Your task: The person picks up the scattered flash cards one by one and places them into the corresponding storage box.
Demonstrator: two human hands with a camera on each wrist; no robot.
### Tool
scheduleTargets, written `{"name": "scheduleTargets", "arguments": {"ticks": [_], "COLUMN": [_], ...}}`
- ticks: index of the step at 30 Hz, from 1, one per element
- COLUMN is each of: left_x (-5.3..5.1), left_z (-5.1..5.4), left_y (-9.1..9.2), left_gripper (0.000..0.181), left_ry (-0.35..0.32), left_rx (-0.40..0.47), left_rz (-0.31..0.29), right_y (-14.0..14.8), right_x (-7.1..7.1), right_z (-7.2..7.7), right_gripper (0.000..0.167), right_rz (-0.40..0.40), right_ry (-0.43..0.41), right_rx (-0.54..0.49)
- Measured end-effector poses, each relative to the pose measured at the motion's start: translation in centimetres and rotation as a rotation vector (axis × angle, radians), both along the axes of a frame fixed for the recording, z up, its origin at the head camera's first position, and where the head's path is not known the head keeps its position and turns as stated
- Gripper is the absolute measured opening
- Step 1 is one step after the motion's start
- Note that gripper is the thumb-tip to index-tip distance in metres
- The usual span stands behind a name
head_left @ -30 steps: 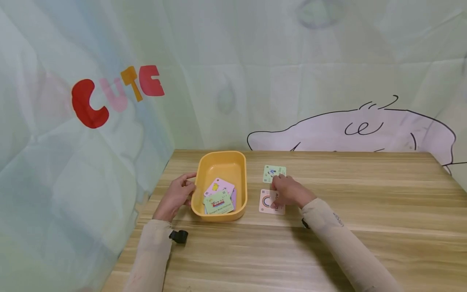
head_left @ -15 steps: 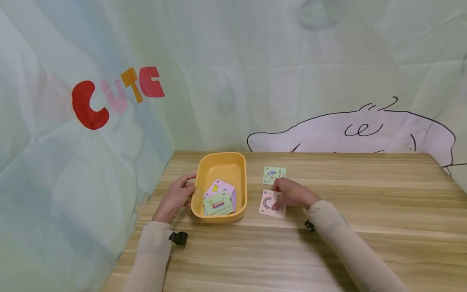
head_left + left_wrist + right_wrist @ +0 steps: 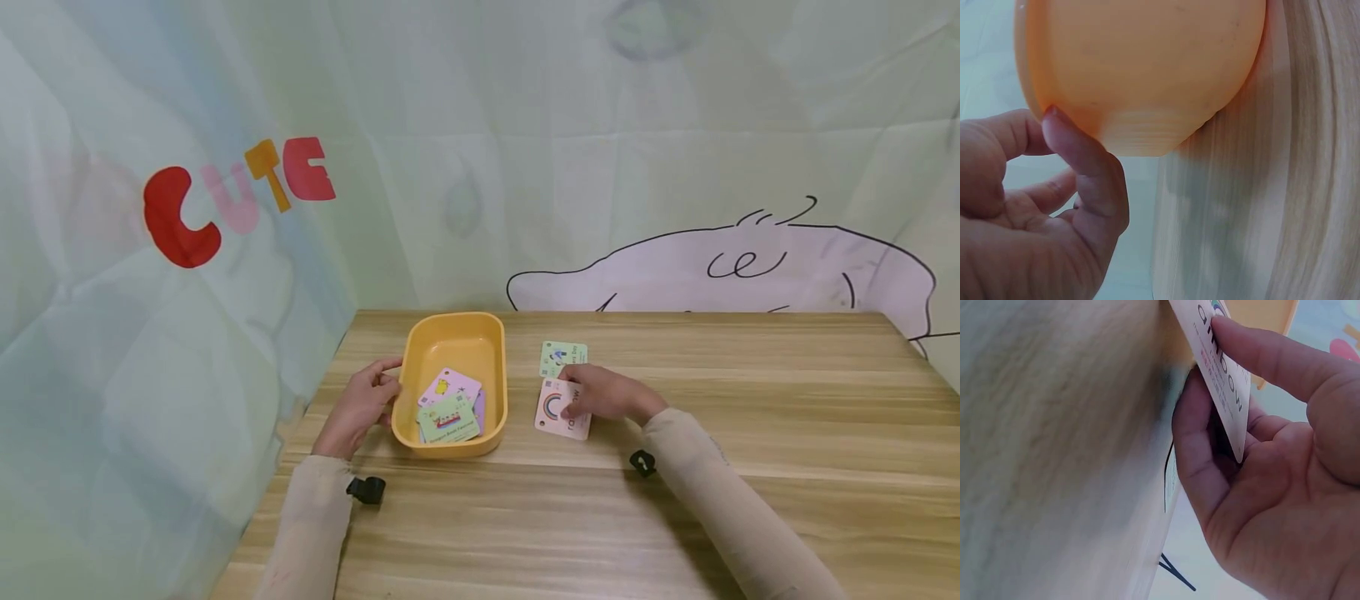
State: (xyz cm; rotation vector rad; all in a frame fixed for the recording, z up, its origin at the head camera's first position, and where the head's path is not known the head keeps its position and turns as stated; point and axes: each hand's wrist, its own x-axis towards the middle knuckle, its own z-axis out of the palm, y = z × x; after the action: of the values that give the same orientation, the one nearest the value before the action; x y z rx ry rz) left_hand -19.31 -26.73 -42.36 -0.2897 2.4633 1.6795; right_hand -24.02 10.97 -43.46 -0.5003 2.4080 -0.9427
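My left hand (image 3: 357, 408) holds the left side of a yellow plastic tray (image 3: 504, 375), its curled fingers at the rim. In the left wrist view a fingertip meets the tray's outer wall (image 3: 1147, 69). Between thumb and fingers, my right hand (image 3: 611, 396) pinches a pale pink rainbow card (image 3: 552, 410). The right wrist view shows this card (image 3: 1230, 400) tilted up off the table, thumb on its printed face. Just behind it lies a green card (image 3: 555, 357), partly covered by the hand and the rainbow card.
Inside the tray lie several overlapping cards: a green boat card (image 3: 450, 419) on top, a pink card with a yellow figure (image 3: 457, 385) and a purple edge beneath. The wooden table (image 3: 750, 400) meets fabric walls behind and at left.
My right hand has taken hold of the rainbow card and lifted it, shifting it slightly back so it overlaps the green card's near edge. The left hand and tray stay put.
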Motion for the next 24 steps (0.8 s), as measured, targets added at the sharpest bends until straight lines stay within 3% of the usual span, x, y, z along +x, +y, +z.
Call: {"name": "scheduleTargets", "arguments": {"ticks": [6, 13, 24], "left_x": [0.03, -0.08, -0.12], "left_z": [0.11, -0.02, -0.09], "left_y": [0.12, 0.05, 0.0], "left_gripper": [0.05, 0.051, 0.051], "left_ry": [-0.001, -0.004, 0.0], "left_rx": [-0.008, -0.002, -0.004], "left_rz": [0.006, 0.002, 0.008], "right_y": [0.37, 0.84, 1.0], "right_x": [-0.07, -0.02, -0.13], "right_z": [-0.02, 0.24, 0.56], "right_gripper": [0.033, 0.048, 0.051], "right_rz": [-0.014, -0.004, -0.02], "right_ry": [-0.022, 0.013, 0.069], "right_rx": [-0.053, -0.115, -0.178]}}
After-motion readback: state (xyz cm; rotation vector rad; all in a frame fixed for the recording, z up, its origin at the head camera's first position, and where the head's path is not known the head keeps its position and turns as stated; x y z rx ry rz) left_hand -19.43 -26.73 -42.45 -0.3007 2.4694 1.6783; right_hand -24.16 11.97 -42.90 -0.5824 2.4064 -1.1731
